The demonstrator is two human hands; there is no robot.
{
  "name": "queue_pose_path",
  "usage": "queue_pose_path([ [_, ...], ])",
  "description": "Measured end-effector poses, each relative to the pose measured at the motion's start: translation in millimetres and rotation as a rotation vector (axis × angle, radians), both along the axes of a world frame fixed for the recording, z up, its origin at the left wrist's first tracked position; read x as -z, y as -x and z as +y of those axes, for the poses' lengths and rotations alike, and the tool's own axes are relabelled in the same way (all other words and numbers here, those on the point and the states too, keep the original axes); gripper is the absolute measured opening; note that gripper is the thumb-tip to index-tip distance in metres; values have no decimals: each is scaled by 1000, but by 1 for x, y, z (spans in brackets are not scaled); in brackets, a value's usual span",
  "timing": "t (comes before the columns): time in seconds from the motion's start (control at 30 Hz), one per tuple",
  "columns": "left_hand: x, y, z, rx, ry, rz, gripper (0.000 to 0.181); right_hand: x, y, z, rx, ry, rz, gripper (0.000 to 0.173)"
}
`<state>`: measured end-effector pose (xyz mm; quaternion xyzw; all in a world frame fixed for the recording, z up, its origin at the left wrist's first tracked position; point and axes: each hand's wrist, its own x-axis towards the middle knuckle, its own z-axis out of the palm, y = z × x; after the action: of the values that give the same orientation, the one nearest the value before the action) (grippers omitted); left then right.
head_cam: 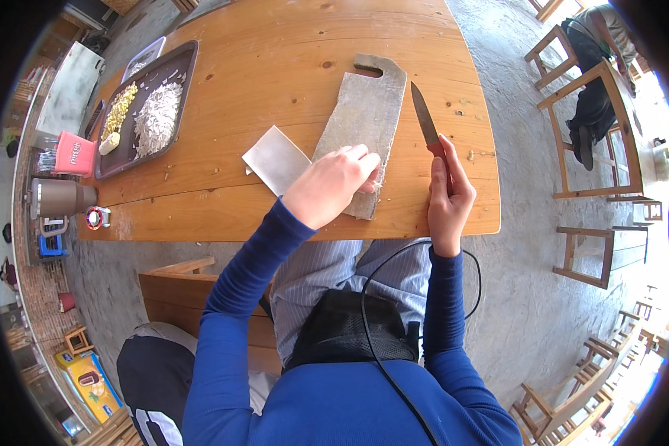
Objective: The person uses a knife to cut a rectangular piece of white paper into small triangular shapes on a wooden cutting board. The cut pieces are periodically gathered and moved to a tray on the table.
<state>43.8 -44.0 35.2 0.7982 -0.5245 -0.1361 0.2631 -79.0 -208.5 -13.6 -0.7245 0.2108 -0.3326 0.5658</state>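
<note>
My right hand (pixel 451 200) grips the reddish handle of a kitchen knife (pixel 425 118), its blade pointing away from me above the table, right of the board. My left hand (pixel 337 173) is bent over the near part of a worn grey cutting board (pixel 362 117) with a hooked cut-out at its far end. Its fingers curl down at the board's right edge, and small white bits show by the fingertips. Whether they hold something is hidden by the hand. Left of the board lies a flat white rectangular piece (pixel 277 158), partly behind my left hand.
On the wooden table (pixel 245 72), a dark tray (pixel 128 159) bears white shreds (pixel 159 118) and yellow diced bits (pixel 120 111). Near it are a pink container (pixel 75 155), a tumbler (pixel 64 198) and a watch (pixel 97 218). A black cable (pixel 365 312) crosses my lap. Another person (pixel 594 83) is at right.
</note>
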Motion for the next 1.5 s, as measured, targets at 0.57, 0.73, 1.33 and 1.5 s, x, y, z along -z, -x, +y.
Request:
queue_pose_path([
  [0.57,-4,-25,36,-113,176,78,9,-1,-1,3,6,-17,0,35],
  [0.73,-12,-75,98,-427,280,42,10,-2,0,-1,19,5,-5,34],
  [1.33,3,-155,234,-1019,417,-552,24,1,1,-3,22,19,4,34],
  [1.5,-19,-47,119,-453,312,-31,12,11,0,-7,43,62,-7,34],
])
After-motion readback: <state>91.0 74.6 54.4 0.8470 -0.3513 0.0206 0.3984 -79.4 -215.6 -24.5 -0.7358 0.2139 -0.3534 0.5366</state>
